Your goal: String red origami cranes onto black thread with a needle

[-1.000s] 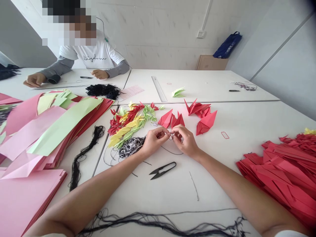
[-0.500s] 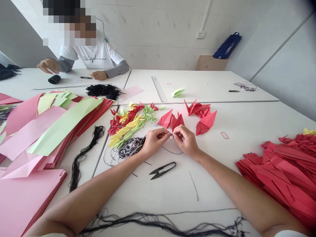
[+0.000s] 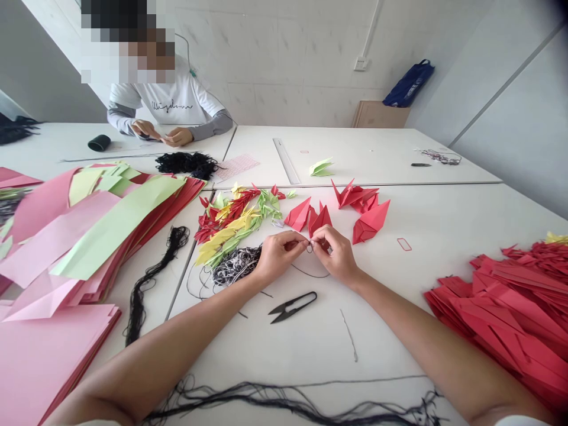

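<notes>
My left hand [image 3: 280, 253] and my right hand [image 3: 336, 253] meet at the fingertips, both pinching a dark cord [image 3: 310, 274] that forms a small loop between them. The cord's length curves on the table under my hands. Just beyond lie folded red paper pieces [image 3: 319, 219], with more red ones [image 3: 371, 221] to the right. A tangle of grey and black cord [image 3: 235, 264] sits beside my left wrist. Black thread snips [image 3: 293, 307] rest on the table nearer to me, left of a thin twisted wire [image 3: 348, 335].
Pink and green paper sheets [image 3: 89, 236] cover the left. Small folded papers [image 3: 235, 228] lie left of centre, red papers [image 3: 523, 313] at right. Black cord bundles [image 3: 275, 399] run along the front and left [image 3: 141, 290]. Across the table a person [image 3: 171, 109] works near a ruler [image 3: 286, 161].
The other person's raised hand has come down beside their other hand. My hands keep their pinch on the cord, with only a very slight shift of the loop.
</notes>
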The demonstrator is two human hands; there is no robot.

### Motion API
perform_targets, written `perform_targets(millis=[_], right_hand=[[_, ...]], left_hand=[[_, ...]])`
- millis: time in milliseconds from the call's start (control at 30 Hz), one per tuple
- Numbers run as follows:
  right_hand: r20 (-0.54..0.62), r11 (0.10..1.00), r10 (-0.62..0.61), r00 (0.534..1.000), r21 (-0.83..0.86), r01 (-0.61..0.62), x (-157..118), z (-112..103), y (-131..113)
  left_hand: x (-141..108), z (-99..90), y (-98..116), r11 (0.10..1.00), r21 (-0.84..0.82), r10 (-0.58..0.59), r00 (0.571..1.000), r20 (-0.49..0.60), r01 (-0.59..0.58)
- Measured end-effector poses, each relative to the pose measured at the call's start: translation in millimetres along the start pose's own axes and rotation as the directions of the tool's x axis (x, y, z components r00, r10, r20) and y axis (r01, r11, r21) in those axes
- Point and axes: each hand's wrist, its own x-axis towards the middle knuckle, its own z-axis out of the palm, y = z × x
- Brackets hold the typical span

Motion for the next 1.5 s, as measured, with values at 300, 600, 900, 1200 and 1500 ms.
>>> perform_targets(millis=[300, 600, 900, 1200, 1500], right_hand=[[0.039, 1.000, 0.016, 0.999, 0.012, -0.016, -0.1, -0.1, -1.5], [0.016, 1.000, -0.002, 1.000, 0.000, 0.002, 0.2, 0.4, -0.8], [0.006, 1.000, -0.011, 1.000, -0.007, 0.011, 0.1, 0.8, 0.4], [0.009, 1.000, -0.022, 1.000, -0.018, 0.022, 0.1, 0.9, 0.7], [0.016, 0.999, -0.040, 0.999, -0.026, 0.040, -1.0, 1.6, 1.1]], left_hand=[[-0.6, 0.5, 1.7, 1.000, 0.018, -0.016, 1.000, 0.019, 0.016], [0.1, 0.9, -1.5, 0.999, 0.045, 0.021, 0.998, 0.056, -0.024], [-0.2, 1.6, 1.5, 0.999, 0.032, 0.014, 0.999, 0.028, -0.015], [-1.4, 1.7, -2.0, 0.996, 0.085, 0.005, 1.000, 0.017, -0.006], [-1.6, 1.0, 2.5, 0.998, 0.058, 0.009, 0.999, 0.031, -0.011]])
